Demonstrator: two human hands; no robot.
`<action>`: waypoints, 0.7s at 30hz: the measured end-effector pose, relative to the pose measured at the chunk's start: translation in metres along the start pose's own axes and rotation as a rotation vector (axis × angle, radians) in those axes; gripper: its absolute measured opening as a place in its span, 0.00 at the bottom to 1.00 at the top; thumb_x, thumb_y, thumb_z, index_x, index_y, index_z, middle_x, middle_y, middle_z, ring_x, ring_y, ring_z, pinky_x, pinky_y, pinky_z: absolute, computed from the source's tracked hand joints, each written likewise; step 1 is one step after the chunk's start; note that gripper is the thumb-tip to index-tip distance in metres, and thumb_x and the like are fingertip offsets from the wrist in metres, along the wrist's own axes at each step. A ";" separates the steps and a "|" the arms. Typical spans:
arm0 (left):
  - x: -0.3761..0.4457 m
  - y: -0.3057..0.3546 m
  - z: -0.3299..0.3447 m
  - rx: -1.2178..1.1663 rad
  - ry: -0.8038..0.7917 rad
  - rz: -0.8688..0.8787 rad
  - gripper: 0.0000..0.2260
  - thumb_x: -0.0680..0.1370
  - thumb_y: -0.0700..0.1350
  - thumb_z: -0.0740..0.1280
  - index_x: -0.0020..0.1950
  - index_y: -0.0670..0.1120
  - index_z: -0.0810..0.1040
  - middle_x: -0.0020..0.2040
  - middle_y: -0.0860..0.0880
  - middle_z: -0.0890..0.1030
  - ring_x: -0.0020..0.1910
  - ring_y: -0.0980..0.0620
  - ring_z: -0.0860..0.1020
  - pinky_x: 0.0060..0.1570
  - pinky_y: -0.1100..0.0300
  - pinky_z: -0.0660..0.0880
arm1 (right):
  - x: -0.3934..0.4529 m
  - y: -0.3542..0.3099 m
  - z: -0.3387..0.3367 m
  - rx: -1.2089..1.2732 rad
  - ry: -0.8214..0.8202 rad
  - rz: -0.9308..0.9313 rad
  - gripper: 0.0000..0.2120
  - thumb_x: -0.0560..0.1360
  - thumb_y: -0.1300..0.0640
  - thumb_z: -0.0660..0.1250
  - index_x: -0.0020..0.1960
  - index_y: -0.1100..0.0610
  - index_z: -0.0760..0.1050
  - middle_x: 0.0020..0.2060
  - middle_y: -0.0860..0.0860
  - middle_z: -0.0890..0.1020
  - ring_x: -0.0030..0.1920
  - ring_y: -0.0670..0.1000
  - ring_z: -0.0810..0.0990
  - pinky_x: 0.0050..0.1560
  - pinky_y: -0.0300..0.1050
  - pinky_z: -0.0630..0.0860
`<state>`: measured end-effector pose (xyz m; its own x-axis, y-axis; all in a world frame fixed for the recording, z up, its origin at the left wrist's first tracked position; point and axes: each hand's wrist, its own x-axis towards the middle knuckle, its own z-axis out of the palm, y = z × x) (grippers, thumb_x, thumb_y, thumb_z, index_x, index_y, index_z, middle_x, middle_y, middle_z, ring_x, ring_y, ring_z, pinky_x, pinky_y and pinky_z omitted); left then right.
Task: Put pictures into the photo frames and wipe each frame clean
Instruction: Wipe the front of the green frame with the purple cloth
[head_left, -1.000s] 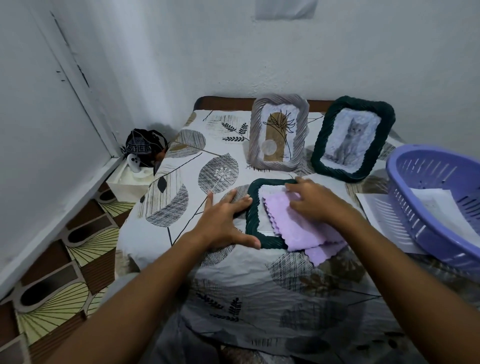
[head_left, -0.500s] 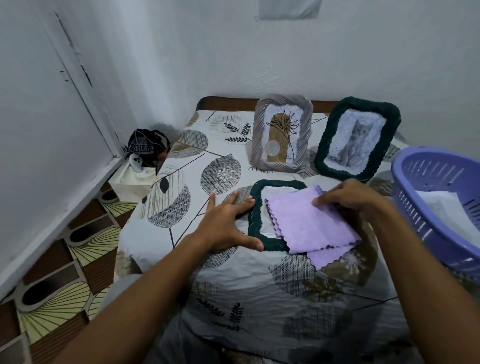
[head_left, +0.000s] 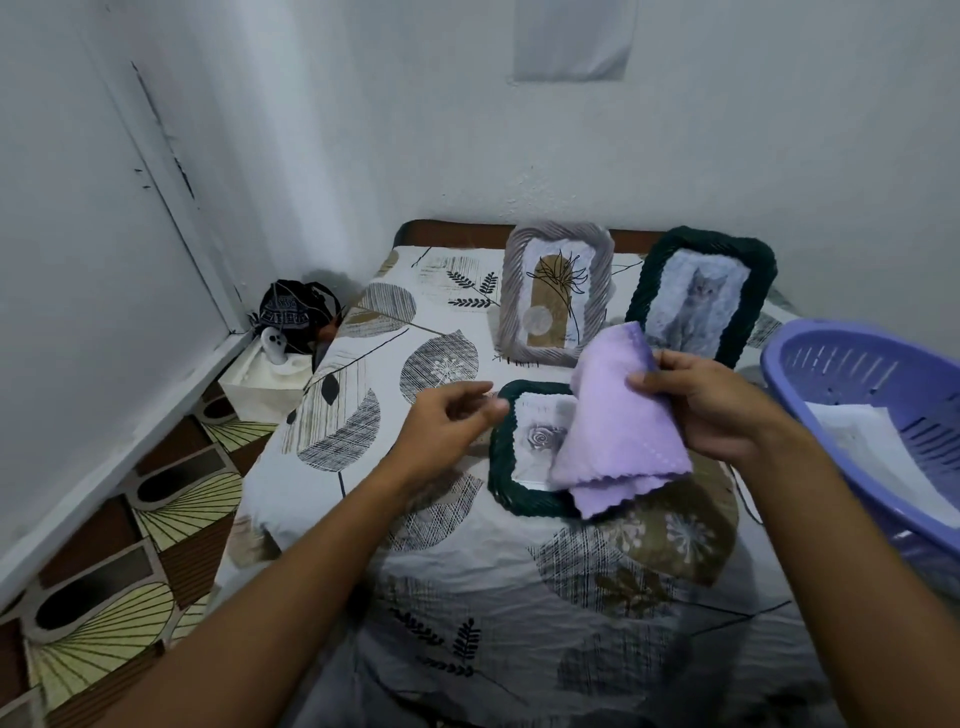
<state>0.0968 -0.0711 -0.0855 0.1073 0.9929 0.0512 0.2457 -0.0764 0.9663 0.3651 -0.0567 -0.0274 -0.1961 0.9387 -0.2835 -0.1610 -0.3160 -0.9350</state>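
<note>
A dark green woven frame with a rose picture lies flat on the leaf-patterned bed. My right hand pinches a lilac cloth and holds it lifted above the frame's right half, so that part of the frame is hidden. My left hand hovers just left of the frame with loosely curled fingers, holding nothing. Against the back wall stand a grey woven frame with a plant picture and a dark green frame with a cat picture.
A purple plastic basket with white papers sits at the right edge of the bed. A white box and a dark bag stand in the left corner by the wall. Patterned floor lies to the left.
My right hand has lifted the lilac cloth off the flat frame, uncovering the rose picture. My left hand has come off the frame's left edge and now hovers beside it.
</note>
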 end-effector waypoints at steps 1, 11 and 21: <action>-0.001 0.006 0.002 -0.155 0.032 -0.065 0.23 0.74 0.50 0.70 0.65 0.40 0.75 0.54 0.43 0.82 0.54 0.45 0.81 0.55 0.52 0.79 | 0.002 0.000 0.007 0.062 -0.020 -0.010 0.25 0.65 0.66 0.68 0.62 0.65 0.70 0.49 0.60 0.79 0.48 0.58 0.78 0.45 0.51 0.81; 0.003 0.018 -0.053 -0.873 -0.013 -0.481 0.13 0.72 0.43 0.68 0.52 0.37 0.76 0.43 0.40 0.82 0.39 0.44 0.82 0.42 0.52 0.81 | 0.042 0.033 0.102 0.364 -0.259 0.082 0.23 0.67 0.68 0.72 0.61 0.65 0.73 0.51 0.60 0.82 0.49 0.57 0.82 0.47 0.55 0.82; 0.005 -0.001 -0.122 -0.481 0.198 -0.609 0.08 0.80 0.42 0.62 0.41 0.41 0.74 0.27 0.46 0.80 0.24 0.51 0.79 0.27 0.61 0.76 | 0.081 0.051 0.169 -0.359 -0.009 0.188 0.11 0.71 0.67 0.72 0.35 0.62 0.72 0.26 0.55 0.74 0.22 0.51 0.71 0.21 0.39 0.73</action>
<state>-0.0202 -0.0553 -0.0551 -0.0958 0.8486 -0.5202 -0.2408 0.4874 0.8394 0.1771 -0.0199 -0.0619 -0.1985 0.8674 -0.4563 0.2260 -0.4125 -0.8825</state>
